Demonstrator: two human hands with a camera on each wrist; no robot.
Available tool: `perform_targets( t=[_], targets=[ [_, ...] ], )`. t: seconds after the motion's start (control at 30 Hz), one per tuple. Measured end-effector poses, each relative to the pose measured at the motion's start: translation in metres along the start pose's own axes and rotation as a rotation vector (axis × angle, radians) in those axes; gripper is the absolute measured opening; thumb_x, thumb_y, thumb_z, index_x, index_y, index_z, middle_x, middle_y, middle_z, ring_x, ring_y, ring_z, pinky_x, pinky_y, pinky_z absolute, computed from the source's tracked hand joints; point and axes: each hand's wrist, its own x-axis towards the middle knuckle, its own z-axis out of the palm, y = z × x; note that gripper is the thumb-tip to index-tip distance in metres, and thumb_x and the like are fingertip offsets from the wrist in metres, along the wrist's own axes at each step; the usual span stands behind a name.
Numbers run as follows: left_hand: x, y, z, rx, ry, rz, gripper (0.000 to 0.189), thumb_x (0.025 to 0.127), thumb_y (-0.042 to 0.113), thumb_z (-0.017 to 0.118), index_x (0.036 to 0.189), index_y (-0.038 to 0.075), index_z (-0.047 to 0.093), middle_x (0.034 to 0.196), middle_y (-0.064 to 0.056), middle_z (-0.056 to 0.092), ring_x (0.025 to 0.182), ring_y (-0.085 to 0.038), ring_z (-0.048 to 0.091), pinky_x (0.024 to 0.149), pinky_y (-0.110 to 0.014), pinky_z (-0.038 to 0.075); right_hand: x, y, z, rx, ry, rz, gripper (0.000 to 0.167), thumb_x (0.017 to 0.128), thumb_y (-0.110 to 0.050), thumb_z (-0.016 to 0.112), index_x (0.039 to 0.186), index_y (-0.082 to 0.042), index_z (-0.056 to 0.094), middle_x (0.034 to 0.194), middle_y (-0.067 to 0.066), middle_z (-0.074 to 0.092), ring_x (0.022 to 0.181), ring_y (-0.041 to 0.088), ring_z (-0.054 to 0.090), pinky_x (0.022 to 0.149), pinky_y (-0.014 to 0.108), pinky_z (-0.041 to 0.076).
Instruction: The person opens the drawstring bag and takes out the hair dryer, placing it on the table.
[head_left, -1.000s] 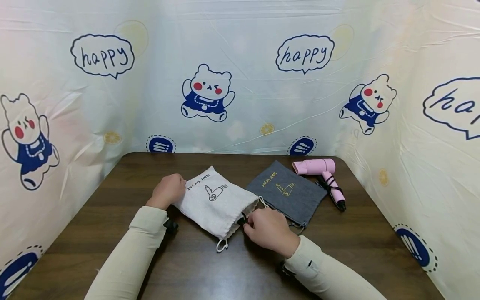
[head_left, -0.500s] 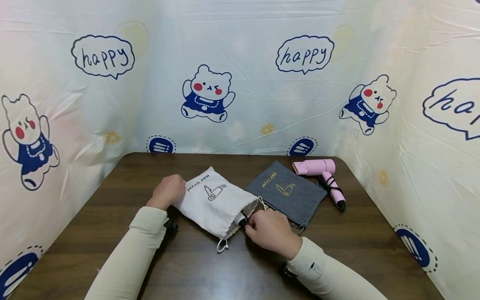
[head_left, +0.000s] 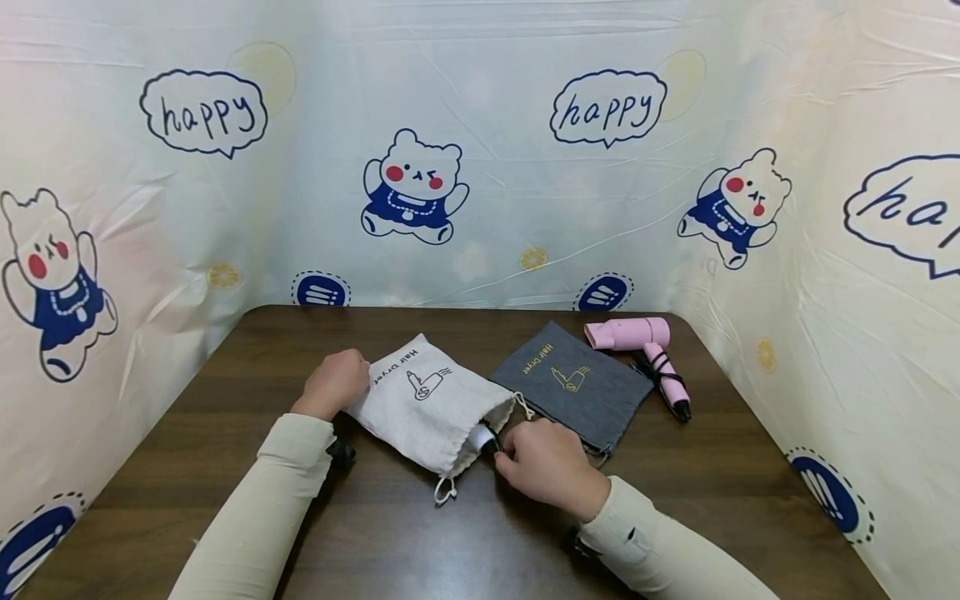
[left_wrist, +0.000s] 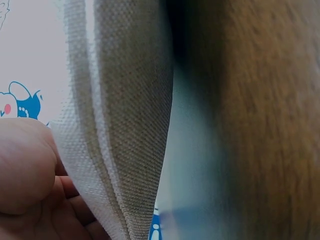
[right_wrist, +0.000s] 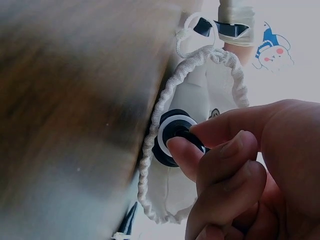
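A light grey drawstring bag [head_left: 431, 400], printed with "Hair Dryer", lies on the table with its mouth facing front right. My left hand [head_left: 335, 383] grips the far left end of this bag; in the left wrist view, fingers [left_wrist: 82, 212] curl behind the cloth. From the bag's mouth pokes the white, black-tipped handle of a hair dryer [head_left: 482, 439]; the body stays hidden inside. The thumb and forefinger of my right hand [head_left: 551, 467] pinch the black end, as the right wrist view also shows at the gathered rim [right_wrist: 145, 165].
A dark grey pouch [head_left: 573, 387] with yellow "Hair Dryer" print lies flat to the right. Beyond its far right corner is a pink hair dryer [head_left: 630, 334], cord wrapped around its handle. Printed sheets [head_left: 495, 208] enclose the brown table [head_left: 405, 550] on three sides.
My right hand has shifted slightly right and toward the front, and more of the white handle shows out of the bag. The left hand and the bag have hardly moved.
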Motion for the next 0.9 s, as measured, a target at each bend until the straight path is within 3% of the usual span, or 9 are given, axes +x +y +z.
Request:
perform_targets(
  t=[0.3,0.63,0.9],
  targets=[
    [0.0008,-0.0001,0.0007,0.001,-0.021,-0.006,0.038,0.11,0.022,0.039,0.12,-0.003,0.065,0.118,-0.022,0.067,0.093,-0.029,0.062,0.075,-0.045,0.052,-0.0033,0.0026,-0.0018,0.0,0.001,-0.004,0.048,0.091,-0.034,0.073,0.05,-0.031,0.047,0.046,-0.018,0.039,0.046,0.005,0.041,0.04,0.031,0.031],
    [-0.0008,-0.0006,0.0011,0.013,-0.007,0.002,0.037,0.11,0.021,0.039,0.119,-0.004,0.064,0.117,-0.023,0.067,0.096,-0.031,0.063,0.082,-0.05,0.053,-0.0062,0.0041,-0.0036,-0.012,-0.005,0.0,0.048,0.09,-0.034,0.074,0.049,-0.031,0.048,0.046,-0.018,0.04,0.046,0.005,0.042,0.042,0.031,0.032],
    [-0.0011,-0.0011,0.0011,0.03,-0.011,0.012,0.036,0.109,0.021,0.04,0.114,-0.004,0.065,0.11,-0.021,0.067,0.09,-0.03,0.061,0.077,-0.046,0.052,-0.0084,0.0057,-0.0042,-0.008,-0.009,-0.007,0.046,0.089,-0.034,0.073,0.05,-0.033,0.05,0.045,-0.019,0.039,0.046,0.005,0.041,0.042,0.031,0.032]
  ],
)
